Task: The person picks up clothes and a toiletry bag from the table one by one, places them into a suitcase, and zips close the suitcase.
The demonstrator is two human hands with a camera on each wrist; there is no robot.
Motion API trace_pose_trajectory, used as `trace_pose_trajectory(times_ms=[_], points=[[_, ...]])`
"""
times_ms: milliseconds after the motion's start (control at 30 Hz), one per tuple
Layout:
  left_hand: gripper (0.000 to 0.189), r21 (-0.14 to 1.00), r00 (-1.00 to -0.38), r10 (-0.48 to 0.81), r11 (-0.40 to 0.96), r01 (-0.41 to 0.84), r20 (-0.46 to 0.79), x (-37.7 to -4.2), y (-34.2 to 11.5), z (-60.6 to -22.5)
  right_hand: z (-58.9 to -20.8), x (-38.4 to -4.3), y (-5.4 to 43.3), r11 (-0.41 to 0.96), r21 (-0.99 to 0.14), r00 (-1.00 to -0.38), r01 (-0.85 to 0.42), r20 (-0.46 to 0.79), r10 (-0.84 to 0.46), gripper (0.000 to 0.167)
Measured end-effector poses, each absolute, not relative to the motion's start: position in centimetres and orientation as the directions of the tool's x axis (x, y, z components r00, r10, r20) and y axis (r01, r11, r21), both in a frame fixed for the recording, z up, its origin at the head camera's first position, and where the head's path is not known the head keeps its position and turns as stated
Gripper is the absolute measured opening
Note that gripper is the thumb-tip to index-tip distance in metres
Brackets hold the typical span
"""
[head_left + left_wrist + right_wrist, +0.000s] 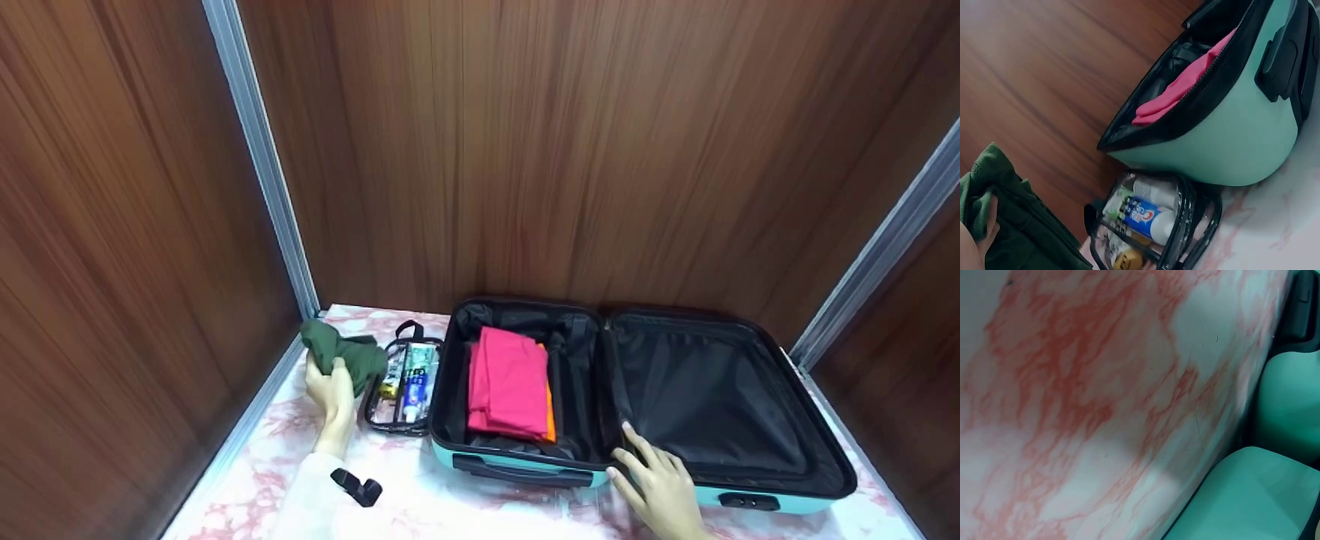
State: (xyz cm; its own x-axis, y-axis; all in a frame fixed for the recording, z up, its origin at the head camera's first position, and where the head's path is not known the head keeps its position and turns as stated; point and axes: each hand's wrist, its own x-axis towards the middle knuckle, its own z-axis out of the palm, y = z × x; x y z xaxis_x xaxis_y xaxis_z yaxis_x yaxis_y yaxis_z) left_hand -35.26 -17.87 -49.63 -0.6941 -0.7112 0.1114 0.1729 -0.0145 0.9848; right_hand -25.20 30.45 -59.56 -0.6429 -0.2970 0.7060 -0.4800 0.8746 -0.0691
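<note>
My left hand [331, 388] grips a dark green folded garment [352, 357], held at the left of the clear toiletry bag [386, 426]. The garment [1024, 225] fills the lower left of the left wrist view, with part of the hand at its edge. An open mint-green suitcase [525, 455] with black lining lies flat. Inside its left half sits a pink folded garment [516, 382], over an orange one [551, 424]. Near the middle of the suitcase's front edge, my right hand [664, 491] rests with its fingers spread. The right wrist view hardly shows that hand.
The toiletry bag holds a toothpaste tube [414, 394] and other small items. Its left neighbour is the wooden side wall [187, 337]; a wooden panel [525, 165] stands behind the suitcase. The table [255, 480] has a pink-and-white marbled top.
</note>
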Motion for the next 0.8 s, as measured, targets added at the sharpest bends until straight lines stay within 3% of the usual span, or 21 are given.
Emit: trace_pose_trajectory(times_ms=[333,800], points=[[0.048,0.966,-0.72,-0.667,-0.004,0.258,0.19,-35.0,-15.4,-47.4,-59.5,-25.3,30.5,0.872,-0.063,-0.634,-0.486,0.712,-0.302,0.028],[0.045,0.943,-0.744,-0.603,0.044,0.328,0.287,-35.2,-11.2,-45.1,-59.5,-25.3,30.5,0.883,-0.085,-0.678,-0.461,0.676,-0.289,0.028]])
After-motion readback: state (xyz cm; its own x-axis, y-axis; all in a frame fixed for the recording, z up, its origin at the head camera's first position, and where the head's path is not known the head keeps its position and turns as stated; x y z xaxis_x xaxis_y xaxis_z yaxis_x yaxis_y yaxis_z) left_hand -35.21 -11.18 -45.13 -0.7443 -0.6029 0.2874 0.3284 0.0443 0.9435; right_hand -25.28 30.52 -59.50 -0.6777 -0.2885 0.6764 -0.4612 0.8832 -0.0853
